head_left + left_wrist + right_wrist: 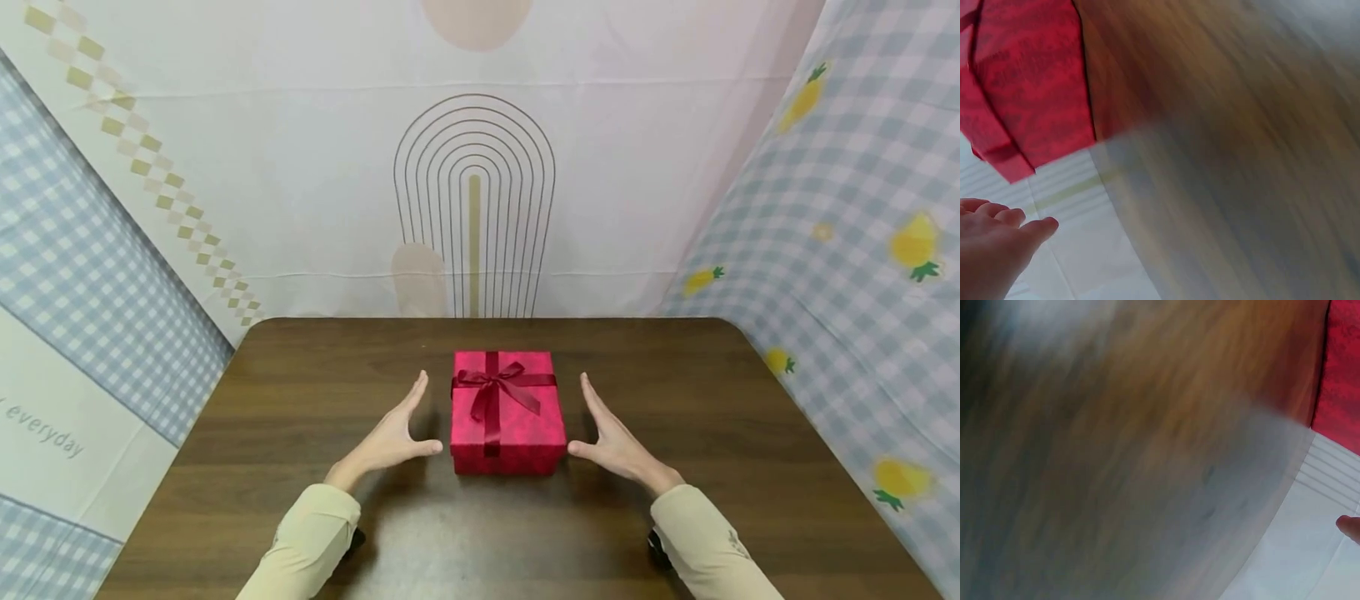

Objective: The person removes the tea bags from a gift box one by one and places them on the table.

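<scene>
A red gift box point(525, 417) with a dark red ribbon and bow point(501, 385) on its lid sits upright on the brown table. My left hand point(393, 437) is just left of the box, fingers extended and thumb spread toward its front corner. On the opposite side my right hand point(617, 442) mirrors it, thumb tip close to the box's right front edge. Both palms face the box, and neither hand holds anything. In the left wrist view the box's red side point(1035, 81) is beyond the fingers point(997, 215). Only one fingertip point(1349, 526) shows in the right wrist view.
The wooden tabletop point(300, 375) has rounded far corners. Behind it hangs a pale cloth point(315, 192) with an arch pattern. Checked cloths drape along the left side and the right side point(847, 292), the right one printed with yellow fruit.
</scene>
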Demonstrator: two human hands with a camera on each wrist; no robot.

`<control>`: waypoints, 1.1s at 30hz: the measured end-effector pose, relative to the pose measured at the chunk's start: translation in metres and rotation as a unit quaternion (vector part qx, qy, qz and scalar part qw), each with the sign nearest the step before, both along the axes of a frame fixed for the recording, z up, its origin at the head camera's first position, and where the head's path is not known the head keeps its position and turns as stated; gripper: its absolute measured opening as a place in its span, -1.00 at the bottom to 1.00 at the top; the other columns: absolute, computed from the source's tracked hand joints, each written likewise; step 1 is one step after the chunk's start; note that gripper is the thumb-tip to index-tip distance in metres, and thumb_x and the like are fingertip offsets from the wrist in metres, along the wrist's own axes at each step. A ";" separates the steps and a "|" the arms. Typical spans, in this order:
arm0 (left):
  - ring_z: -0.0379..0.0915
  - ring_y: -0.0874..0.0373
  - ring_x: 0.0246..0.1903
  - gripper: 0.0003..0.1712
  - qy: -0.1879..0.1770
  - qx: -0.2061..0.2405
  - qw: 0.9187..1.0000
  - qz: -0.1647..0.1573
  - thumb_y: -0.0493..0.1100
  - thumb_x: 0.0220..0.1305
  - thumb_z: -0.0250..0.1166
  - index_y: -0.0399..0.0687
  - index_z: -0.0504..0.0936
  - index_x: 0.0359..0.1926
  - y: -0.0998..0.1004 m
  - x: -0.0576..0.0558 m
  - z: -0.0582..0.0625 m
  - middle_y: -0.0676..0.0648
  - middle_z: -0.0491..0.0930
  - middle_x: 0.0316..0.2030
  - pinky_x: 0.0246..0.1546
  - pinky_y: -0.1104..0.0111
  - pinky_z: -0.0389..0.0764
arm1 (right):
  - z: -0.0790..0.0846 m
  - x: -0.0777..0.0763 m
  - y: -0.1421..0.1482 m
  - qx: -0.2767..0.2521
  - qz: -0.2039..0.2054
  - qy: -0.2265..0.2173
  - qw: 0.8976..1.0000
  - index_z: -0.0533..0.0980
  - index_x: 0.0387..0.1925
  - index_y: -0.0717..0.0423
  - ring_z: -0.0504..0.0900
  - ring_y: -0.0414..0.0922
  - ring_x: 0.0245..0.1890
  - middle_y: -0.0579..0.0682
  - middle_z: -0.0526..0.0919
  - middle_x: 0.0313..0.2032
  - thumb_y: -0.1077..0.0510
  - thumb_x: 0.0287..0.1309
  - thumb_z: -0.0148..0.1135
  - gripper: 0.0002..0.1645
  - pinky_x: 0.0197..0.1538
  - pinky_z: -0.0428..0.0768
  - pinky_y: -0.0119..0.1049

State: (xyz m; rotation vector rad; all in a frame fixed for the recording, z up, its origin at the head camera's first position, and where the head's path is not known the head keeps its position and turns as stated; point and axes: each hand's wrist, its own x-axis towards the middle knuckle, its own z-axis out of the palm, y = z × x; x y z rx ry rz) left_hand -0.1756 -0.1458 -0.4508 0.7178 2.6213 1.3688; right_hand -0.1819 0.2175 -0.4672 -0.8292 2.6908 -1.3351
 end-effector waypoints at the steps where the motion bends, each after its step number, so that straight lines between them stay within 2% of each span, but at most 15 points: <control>1: -0.25 -0.13 0.36 0.21 -0.008 0.003 1.000 -0.004 -0.08 -0.05 0.42 -0.25 -0.23 0.40 0.004 0.002 0.006 -0.23 -0.24 0.40 0.26 -0.03 -0.02 | 0.000 0.000 -0.003 0.002 0.003 -0.002 1.000 -0.31 0.41 0.10 -0.17 0.21 0.36 0.20 -0.26 0.40 -0.32 -0.07 0.24 0.30 0.21 0.01 0.25; 7: -0.13 -0.11 0.34 0.21 -0.031 0.001 0.999 -0.006 -0.08 -0.08 0.44 -0.16 -0.20 0.42 0.019 0.001 0.003 -0.20 -0.14 0.40 0.24 -0.02 0.06 | 0.000 0.000 -0.015 0.014 0.008 -0.019 1.000 -0.22 0.42 0.12 -0.08 0.22 0.35 0.24 -0.13 0.39 -0.13 -0.15 0.38 0.29 0.20 0.09 0.24; 8: -0.11 -0.10 0.34 0.21 -0.029 0.000 1.000 -0.005 -0.05 -0.08 0.44 -0.13 -0.19 0.42 0.019 -0.001 -0.003 -0.18 -0.12 0.40 0.24 -0.02 0.07 | 0.000 0.000 -0.016 0.014 0.007 -0.021 1.000 -0.20 0.41 0.13 -0.06 0.22 0.35 0.23 -0.11 0.39 -0.10 -0.16 0.39 0.28 0.20 0.10 0.24; 10: -0.10 -0.08 0.34 0.20 -0.031 -0.003 1.000 -0.007 -0.04 -0.07 0.43 -0.12 -0.18 0.42 0.022 -0.001 -0.003 -0.15 -0.10 0.40 0.25 -0.01 0.07 | 0.000 0.001 -0.019 0.016 0.005 -0.025 1.000 -0.16 0.41 0.15 -0.03 0.20 0.34 0.20 -0.07 0.39 -0.04 -0.18 0.41 0.26 0.19 0.13 0.24; 18: -0.14 -0.04 0.35 0.12 -0.026 0.003 0.999 -0.024 -0.04 0.00 0.39 -0.11 -0.14 0.42 0.025 -0.001 -0.003 -0.12 -0.14 0.41 0.25 0.00 0.06 | 0.002 0.002 -0.022 0.018 0.007 -0.032 0.999 -0.17 0.42 0.03 -0.02 0.15 0.35 0.14 -0.06 0.40 -0.02 -0.11 0.39 0.21 0.20 0.13 0.21; 26: -0.13 -0.08 0.35 0.10 -0.030 0.010 0.999 -0.023 -0.12 0.00 0.39 -0.17 -0.13 0.41 0.027 -0.001 -0.003 -0.17 -0.13 0.40 0.24 0.00 0.07 | -0.001 0.002 -0.022 0.015 0.004 -0.031 0.999 -0.16 0.42 0.04 -0.01 0.16 0.35 0.13 -0.05 0.39 0.04 -0.09 0.38 0.18 0.20 0.15 0.20; 29: -0.12 -0.12 0.34 0.09 -0.028 0.012 0.999 -0.020 -0.20 0.00 0.39 -0.21 -0.14 0.40 0.029 0.002 0.002 -0.21 -0.13 0.39 0.23 -0.03 0.07 | 0.000 0.003 -0.023 0.009 0.004 -0.031 0.999 -0.15 0.42 0.03 0.00 0.16 0.34 0.13 -0.04 0.39 0.04 -0.08 0.37 0.17 0.20 0.15 0.19; 33: -0.05 -0.20 0.31 0.05 -0.029 0.013 0.999 -0.018 -0.27 -0.01 0.37 -0.36 -0.11 0.37 0.033 0.010 0.023 -0.32 -0.07 0.35 0.21 -0.07 0.10 | 0.002 0.004 -0.023 0.001 0.007 -0.025 1.000 -0.15 0.42 0.04 0.02 0.17 0.34 0.14 -0.03 0.39 0.01 -0.08 0.37 0.17 0.19 0.16 0.20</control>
